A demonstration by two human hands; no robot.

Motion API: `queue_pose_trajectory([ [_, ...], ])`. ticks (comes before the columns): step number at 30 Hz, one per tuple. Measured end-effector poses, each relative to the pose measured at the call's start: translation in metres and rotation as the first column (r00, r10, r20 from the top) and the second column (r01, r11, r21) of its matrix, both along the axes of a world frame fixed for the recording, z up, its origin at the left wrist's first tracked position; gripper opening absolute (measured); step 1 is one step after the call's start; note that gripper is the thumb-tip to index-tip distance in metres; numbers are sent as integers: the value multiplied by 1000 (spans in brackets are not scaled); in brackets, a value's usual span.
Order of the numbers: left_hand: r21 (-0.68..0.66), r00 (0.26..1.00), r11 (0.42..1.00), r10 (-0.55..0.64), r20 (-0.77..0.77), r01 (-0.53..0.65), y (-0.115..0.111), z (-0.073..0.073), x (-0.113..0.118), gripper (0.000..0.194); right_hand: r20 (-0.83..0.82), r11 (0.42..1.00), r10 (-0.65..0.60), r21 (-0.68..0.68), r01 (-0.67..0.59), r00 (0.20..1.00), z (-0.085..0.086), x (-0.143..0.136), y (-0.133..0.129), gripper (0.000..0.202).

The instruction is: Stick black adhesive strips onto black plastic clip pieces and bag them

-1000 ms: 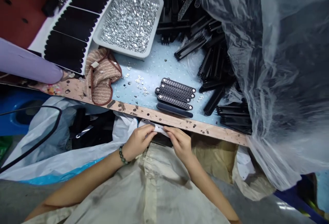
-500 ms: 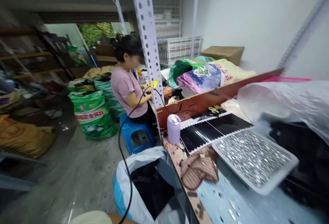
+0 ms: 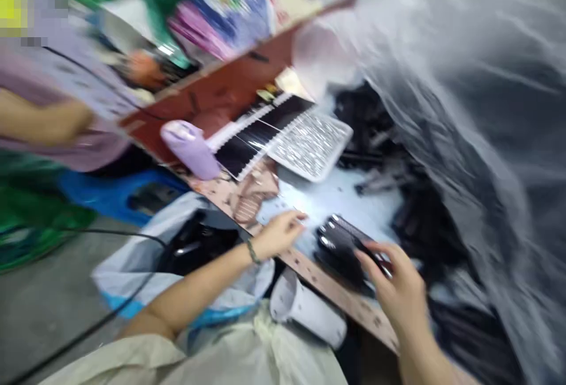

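My left hand (image 3: 280, 233), with a bracelet at the wrist, is over the near edge of the light-blue work surface (image 3: 292, 196), its fingers bent together; blur hides what they may hold. To the right, the fingers and thumb of my right hand (image 3: 393, 276) are closed on a dark glossy piece (image 3: 374, 258). Beside it on the surface lies a stack of shiny black pieces (image 3: 338, 243). Beyond my hands are a tray of small silvery pieces (image 3: 312, 143) and a black strip panel with white scalloped edges (image 3: 260, 131).
A purple bottle (image 3: 190, 148) and a brown striped cloth (image 3: 254, 196) sit at the left. An open white sack (image 3: 132, 255) with black items is below. Clear plastic sheeting (image 3: 442, 78) covers dark items at the right. A person's arm (image 3: 44, 117) shows at the left.
The view has swung down and to the right. Both my hands and forearms now show over the work surface, along with the black stack and a white cylinder below the edge.
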State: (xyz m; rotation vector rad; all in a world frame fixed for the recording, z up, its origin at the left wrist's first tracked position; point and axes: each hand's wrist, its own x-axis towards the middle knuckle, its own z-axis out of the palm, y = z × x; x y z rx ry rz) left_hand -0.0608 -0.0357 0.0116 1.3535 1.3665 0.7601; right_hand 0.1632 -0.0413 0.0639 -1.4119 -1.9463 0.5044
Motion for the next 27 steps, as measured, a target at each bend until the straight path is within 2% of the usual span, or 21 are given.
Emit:
queue_pose_trajectory([
  [3,-55,995,995,-74,67,78,15,-15,3,31,110,991,35,-132,-20,993,-19,6,-1,13],
  [6,-88,991,989,-117,62,122,15,-19,7,31,183,977,64,-212,-24,981,-28,-4,7,8],
  [10,-78,990,988,-130,61,135,10,-15,15,20,287,961,101,-277,-19,952,-25,-12,7,7],
  [13,-107,984,984,-132,118,144,10,-16,19,17,323,955,116,-296,-16,939,-23,-11,2,6],
  [17,-178,974,966,-158,164,186,9,-22,23,23,383,957,123,-292,-6,915,-23,-14,0,5],
  [21,-179,958,964,-150,246,197,7,-28,26,29,439,958,141,-287,-10,887,-25,-17,0,5],
  [25,-186,929,962,-125,349,199,8,-32,29,28,449,957,154,-291,-20,880,-27,-18,-2,6],
  [27,-218,926,949,-142,350,228,9,-33,30,28,463,959,146,-283,-11,874,-27,-20,-2,5],
])
